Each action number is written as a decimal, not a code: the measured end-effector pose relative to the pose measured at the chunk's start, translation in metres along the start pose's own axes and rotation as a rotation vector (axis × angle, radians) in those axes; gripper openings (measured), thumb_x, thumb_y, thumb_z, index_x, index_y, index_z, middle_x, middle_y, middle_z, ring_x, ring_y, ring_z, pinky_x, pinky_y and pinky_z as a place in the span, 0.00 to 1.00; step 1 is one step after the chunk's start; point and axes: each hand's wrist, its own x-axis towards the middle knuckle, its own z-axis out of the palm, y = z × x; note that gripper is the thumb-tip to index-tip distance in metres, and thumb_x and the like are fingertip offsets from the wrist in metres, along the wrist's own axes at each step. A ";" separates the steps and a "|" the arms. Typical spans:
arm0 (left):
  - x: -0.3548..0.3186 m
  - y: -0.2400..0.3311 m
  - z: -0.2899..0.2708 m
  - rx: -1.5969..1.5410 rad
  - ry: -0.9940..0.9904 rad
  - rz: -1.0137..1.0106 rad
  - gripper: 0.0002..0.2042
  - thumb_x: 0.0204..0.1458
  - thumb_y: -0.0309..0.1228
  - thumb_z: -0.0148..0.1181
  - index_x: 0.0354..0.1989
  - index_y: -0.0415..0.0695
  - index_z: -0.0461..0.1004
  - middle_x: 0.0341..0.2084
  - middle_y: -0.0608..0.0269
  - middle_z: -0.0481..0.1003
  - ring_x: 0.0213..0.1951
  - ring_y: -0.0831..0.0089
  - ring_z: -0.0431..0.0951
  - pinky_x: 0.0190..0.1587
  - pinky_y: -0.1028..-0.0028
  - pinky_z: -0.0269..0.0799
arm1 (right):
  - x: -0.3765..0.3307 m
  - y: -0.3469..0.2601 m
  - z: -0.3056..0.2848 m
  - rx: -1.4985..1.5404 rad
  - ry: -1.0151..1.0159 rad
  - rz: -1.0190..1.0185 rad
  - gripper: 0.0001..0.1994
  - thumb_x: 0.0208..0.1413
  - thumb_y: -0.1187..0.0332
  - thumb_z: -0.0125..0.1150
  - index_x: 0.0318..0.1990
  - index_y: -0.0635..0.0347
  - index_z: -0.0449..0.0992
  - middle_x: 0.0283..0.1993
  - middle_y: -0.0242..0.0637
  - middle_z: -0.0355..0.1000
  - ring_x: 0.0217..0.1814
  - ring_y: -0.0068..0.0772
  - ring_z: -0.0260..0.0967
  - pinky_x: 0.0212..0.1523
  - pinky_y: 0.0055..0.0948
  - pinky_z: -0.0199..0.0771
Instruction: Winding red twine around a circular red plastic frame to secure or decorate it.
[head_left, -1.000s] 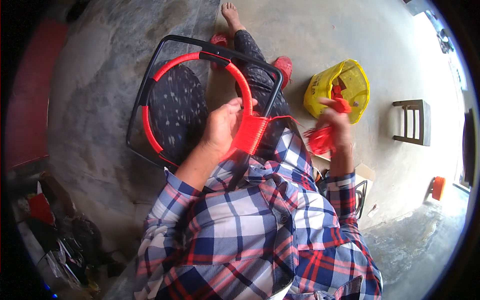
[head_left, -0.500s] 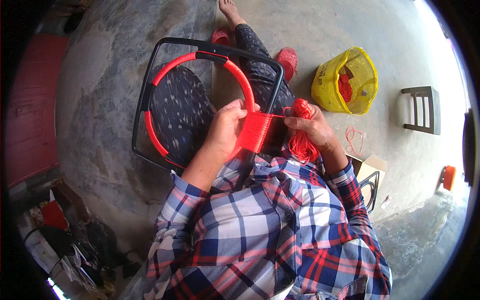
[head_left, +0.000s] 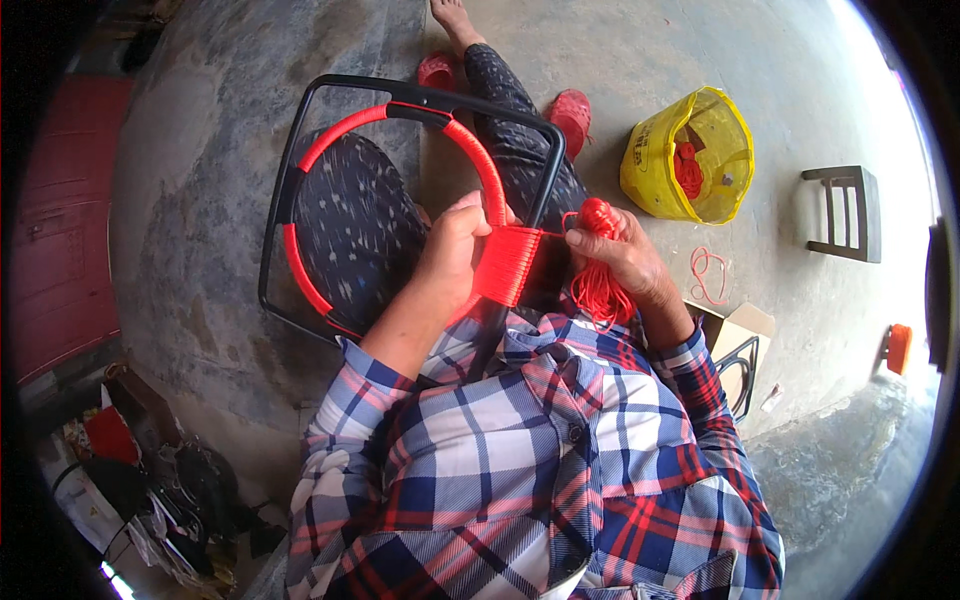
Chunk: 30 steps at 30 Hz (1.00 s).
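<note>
A black metal frame (head_left: 547, 182) with rounded corners lies across my lap, with a ring (head_left: 482, 160) inside it partly wrapped in red cord. Close rows of red cord form a band (head_left: 510, 265) between the ring and the frame's near right side. My left hand (head_left: 452, 243) is closed around the ring beside this band, thumb on top and some fingers hidden beneath. In my right hand (head_left: 634, 258) is a bundle of red cord (head_left: 600, 288), gripped near its top, its loops hanging down. A short strand runs from the bundle to the band's upper right corner.
A yellow bucket-shaped container (head_left: 650, 170) with red cord (head_left: 687, 170) inside stands at the right. Past it is a dark stool (head_left: 843, 240). A loose red cord (head_left: 708, 275) and an open carton (head_left: 748, 320) lie nearer. Red shoes (head_left: 570, 115) sit by my leg; clutter (head_left: 150, 480) fills the lower left.
The view has shifted slightly. Both hands keep their grips on the ring and the cord bundle, and the bundle stays beside the frame's right side.
</note>
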 end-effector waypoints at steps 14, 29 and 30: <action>-0.003 0.000 0.002 0.035 0.004 0.053 0.13 0.41 0.26 0.43 0.36 0.38 0.68 0.32 0.56 0.71 0.35 0.67 0.74 0.42 0.69 0.72 | 0.003 0.006 -0.002 0.015 -0.007 -0.022 0.10 0.52 0.65 0.66 0.28 0.59 0.73 0.22 0.27 0.68 0.25 0.19 0.64 0.29 0.22 0.64; -0.001 -0.006 -0.005 0.017 0.023 0.026 0.11 0.39 0.25 0.45 0.33 0.39 0.69 0.30 0.57 0.71 0.34 0.66 0.74 0.41 0.68 0.73 | -0.002 0.008 -0.002 0.092 -0.005 -0.004 0.07 0.52 0.69 0.64 0.27 0.59 0.73 0.22 0.26 0.68 0.24 0.18 0.64 0.28 0.22 0.65; -0.001 -0.007 -0.006 0.047 0.057 0.030 0.11 0.38 0.25 0.45 0.33 0.39 0.69 0.29 0.58 0.71 0.33 0.66 0.74 0.41 0.68 0.73 | -0.003 0.010 -0.002 0.078 -0.008 0.000 0.06 0.51 0.70 0.64 0.27 0.58 0.73 0.22 0.25 0.68 0.24 0.18 0.64 0.28 0.22 0.65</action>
